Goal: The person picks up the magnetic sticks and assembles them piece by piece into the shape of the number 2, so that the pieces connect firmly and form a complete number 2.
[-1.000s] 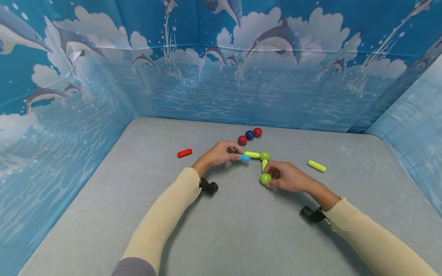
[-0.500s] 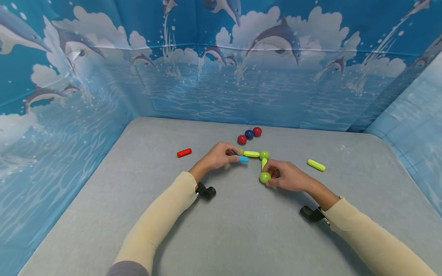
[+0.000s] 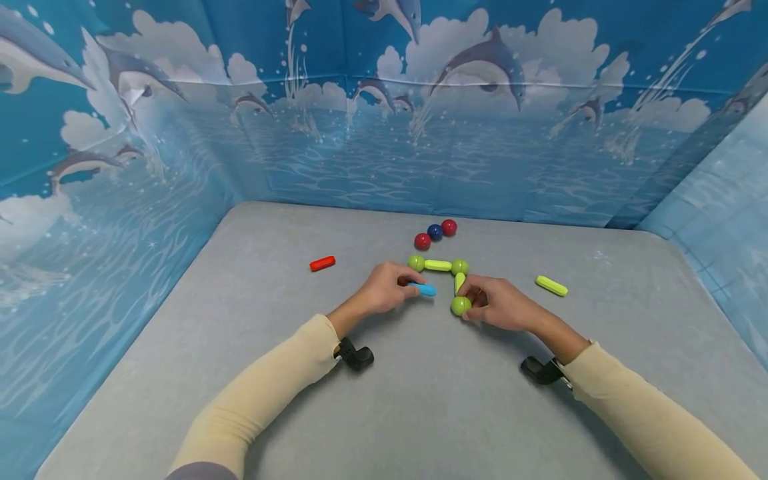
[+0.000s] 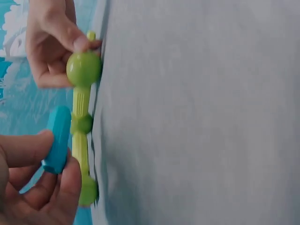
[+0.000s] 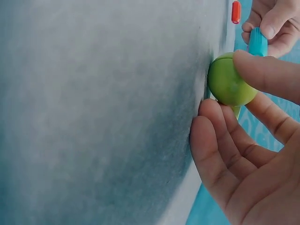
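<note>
My left hand (image 3: pixel 387 288) pinches a short bright-blue rod (image 3: pixel 427 290) between thumb and fingers, its free end pointing right. The thumb and fingertips of my right hand (image 3: pixel 501 303) grip a green ball (image 3: pixel 461 306) at the near end of an L-shaped chain. From that ball a yellow-green rod (image 3: pixel 459 281) runs back to a green corner ball (image 3: pixel 460 267). Another yellow-green rod (image 3: pixel 438 265) joins the corner to a third green ball (image 3: pixel 417 263) at the left. In the left wrist view the blue rod (image 4: pixel 58 138) shows apart from the held ball (image 4: pixel 84 69).
Behind the chain, a red ball (image 3: pixel 423 241), a dark blue ball (image 3: pixel 435 232) and another red ball (image 3: pixel 449 227) lie in a row. A red rod (image 3: pixel 323 263) lies left, a yellow-green rod (image 3: pixel 551 286) right. A dolphin-print curtain (image 3: pixel 372 173) surrounds the grey table (image 3: pixel 420 400).
My left hand has drawn back towards me with the blue rod, uncovering the chain's left ball. My right hand has stayed on the near green ball.
</note>
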Demonstrator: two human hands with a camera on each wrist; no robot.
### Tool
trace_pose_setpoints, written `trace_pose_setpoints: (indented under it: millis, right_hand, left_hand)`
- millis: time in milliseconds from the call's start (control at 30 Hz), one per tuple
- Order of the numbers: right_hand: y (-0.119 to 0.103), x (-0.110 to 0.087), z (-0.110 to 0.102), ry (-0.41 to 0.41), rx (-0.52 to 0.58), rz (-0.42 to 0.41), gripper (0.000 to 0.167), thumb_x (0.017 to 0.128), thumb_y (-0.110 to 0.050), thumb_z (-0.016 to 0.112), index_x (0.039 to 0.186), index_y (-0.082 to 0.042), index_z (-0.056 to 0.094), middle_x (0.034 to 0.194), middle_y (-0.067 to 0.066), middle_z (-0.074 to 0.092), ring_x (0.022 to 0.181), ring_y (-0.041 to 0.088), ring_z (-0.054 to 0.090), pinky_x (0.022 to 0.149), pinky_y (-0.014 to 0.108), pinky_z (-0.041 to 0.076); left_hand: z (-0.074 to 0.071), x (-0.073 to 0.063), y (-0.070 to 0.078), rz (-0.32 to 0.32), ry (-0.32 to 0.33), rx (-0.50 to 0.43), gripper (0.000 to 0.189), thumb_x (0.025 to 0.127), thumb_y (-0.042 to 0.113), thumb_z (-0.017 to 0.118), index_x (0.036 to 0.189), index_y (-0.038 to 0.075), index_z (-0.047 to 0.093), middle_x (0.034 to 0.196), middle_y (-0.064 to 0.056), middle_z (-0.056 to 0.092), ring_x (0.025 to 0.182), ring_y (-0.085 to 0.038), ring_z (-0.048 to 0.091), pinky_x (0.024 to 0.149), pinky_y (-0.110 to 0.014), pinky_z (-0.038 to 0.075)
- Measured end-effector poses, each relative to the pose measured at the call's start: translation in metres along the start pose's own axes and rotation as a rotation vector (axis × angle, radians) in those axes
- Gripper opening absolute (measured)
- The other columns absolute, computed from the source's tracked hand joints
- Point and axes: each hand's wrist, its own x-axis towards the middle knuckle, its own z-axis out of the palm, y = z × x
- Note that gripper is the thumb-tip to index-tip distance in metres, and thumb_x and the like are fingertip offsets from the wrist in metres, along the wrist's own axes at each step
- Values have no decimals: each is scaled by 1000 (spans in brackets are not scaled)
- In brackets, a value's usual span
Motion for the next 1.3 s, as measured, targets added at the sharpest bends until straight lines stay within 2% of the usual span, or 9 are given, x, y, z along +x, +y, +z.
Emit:
trace_pose_setpoints:
  millis: [200,367,700,1000,1300]
  right_hand:
    - [1,-1,0,4,15,0,25,88,-9,73,110,-8,62,98,6,69,85,13,62,70,26,51]
    - [1,0,1,5,22,-11,25,88,-9,73,110,-8,62,98,6,69,85,13,62,69,26,51]
    - [2,-1,0,4,48,-21,23,88,-9,73,110,-9,63,98,8,70,82,13,63,65,26,52]
    - [2,-2,0,-2,55,-13,23,89,-8,72,110,-9,63,99,8,69,84,14,64,66,26,52]
    - [1,-1,-1,-3,59,3,22,90,-9,71,110,-9,63,98,8,69,84,15,63,65,27,51]
  left_hand:
    - [14,0,8,-28,26,-16,14,92,13,70,104,13,78,105,-6,72,88,-15,58,66,-20,45]
    - [20,-1,7,-66,44,-31,14,91,12,72,103,14,78,105,-6,73,85,-12,56,64,-19,43]
    - [30,0,10,-51,35,19,15,89,13,73,103,14,78,104,-3,75,88,-10,60,74,-21,47]
    - [36,2,13,-72,39,45,12,91,15,72,100,16,78,103,0,75,89,-11,62,76,-23,49]
    - [35,2,14,-89,37,22,12,90,15,72,101,16,78,104,-1,75,89,-12,62,73,-23,48]
